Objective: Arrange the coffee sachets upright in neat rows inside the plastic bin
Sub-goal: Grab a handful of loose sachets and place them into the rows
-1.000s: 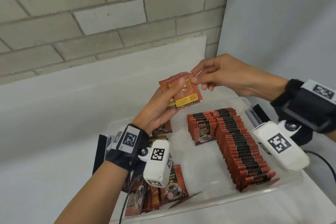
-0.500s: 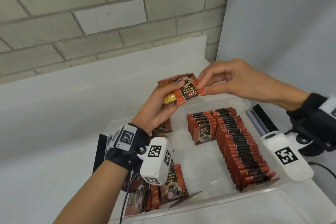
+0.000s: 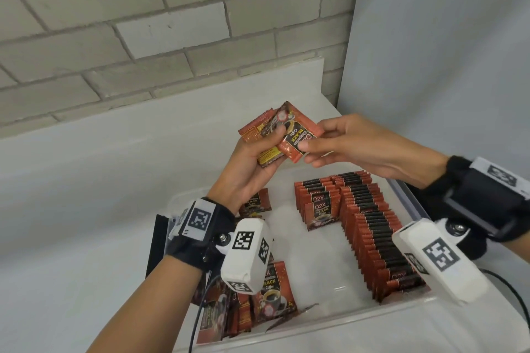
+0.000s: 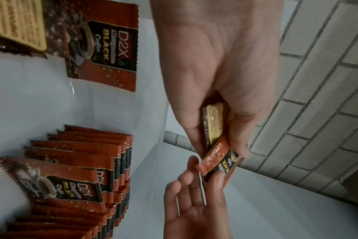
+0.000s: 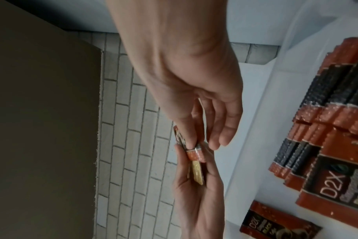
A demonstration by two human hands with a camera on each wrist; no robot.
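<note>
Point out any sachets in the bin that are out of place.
In the plastic bin, a loose pile of sachets lies jumbled at the near left corner, and one flat sachet lies near the left hand. The upright rows look tidy.

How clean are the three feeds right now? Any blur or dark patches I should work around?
Head view: evenly lit and sharp, sachets readable, wall lines bowed by the wide lens. Left wrist view: dimmer, the upright rows smear toward the lower left corner. Right wrist view: darkest, a brown panel fills the left, and the pinched sachet edge is soft.
</note>
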